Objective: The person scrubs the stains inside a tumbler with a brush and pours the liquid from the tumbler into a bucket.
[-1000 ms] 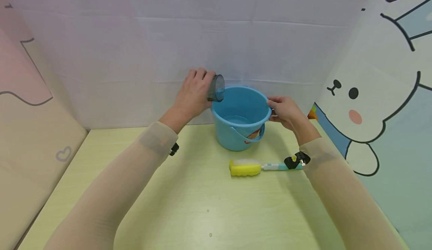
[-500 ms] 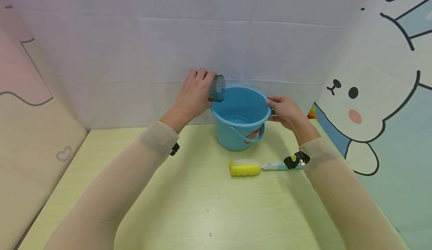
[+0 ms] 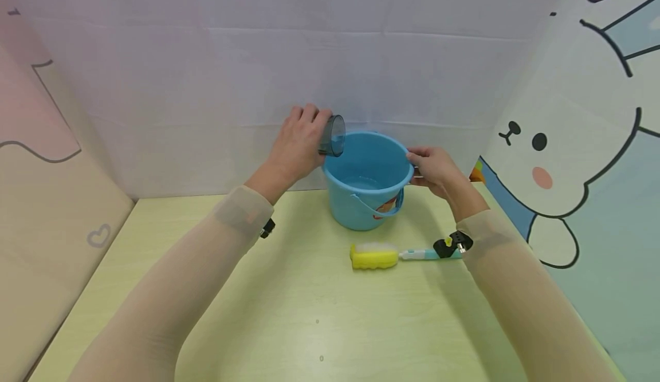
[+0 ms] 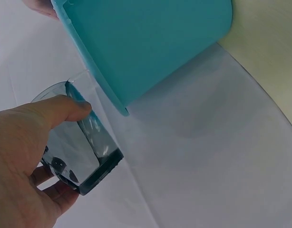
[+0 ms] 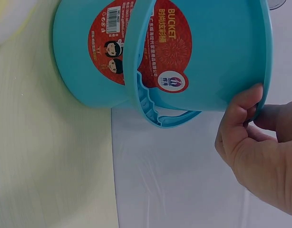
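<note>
A blue plastic bucket (image 3: pixel 348 207) stands upright on the table near the back wall, its handle hanging down at the front. My left hand (image 3: pixel 296 144) grips a clear grey cup (image 3: pixel 330 136), tipped on its side with its mouth toward the bucket, at the left rim. In the left wrist view, the thumb presses one side of the cup (image 4: pixel 84 147) and fingers wrap behind it. My right hand (image 3: pixel 438 170) pinches the bucket's right rim between thumb and fingers. The right wrist view shows a red label (image 5: pixel 170 47) on the bucket wall.
In front of the bucket lies a sponge brush (image 3: pixel 375 259) with a yellow and white head; its white and turquoise handle runs right, partly behind the wrist camera (image 3: pixel 454 244). A white cloth wall (image 3: pixel 232 84) rises directly behind the table (image 3: pixel 289 313), with printed panels at both sides.
My left hand and the cup have shifted very slightly to the right. The bucket, my right hand and the sponge brush look the same.
</note>
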Motion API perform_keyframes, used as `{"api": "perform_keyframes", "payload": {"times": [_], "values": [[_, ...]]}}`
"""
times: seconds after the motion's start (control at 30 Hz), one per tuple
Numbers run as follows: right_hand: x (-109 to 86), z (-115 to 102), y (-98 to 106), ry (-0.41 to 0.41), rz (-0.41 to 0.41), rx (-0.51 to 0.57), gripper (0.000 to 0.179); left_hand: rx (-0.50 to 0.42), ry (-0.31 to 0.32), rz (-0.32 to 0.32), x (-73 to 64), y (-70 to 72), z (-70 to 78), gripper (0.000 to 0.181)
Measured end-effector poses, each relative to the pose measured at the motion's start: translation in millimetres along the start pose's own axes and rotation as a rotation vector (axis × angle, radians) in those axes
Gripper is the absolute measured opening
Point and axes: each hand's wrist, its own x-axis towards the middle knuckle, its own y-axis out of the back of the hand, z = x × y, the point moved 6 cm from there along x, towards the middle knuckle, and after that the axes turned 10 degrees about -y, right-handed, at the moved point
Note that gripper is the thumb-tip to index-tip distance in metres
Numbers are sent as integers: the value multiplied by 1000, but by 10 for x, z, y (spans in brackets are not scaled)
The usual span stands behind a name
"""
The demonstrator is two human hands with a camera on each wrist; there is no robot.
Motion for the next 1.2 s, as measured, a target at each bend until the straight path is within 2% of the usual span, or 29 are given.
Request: {"api": "perform_keyframes", "payload": {"times": [1.2], "values": [[-10,7,10,-3,2,-1,52,27,-19,-3,6,-3,43,73]]}}
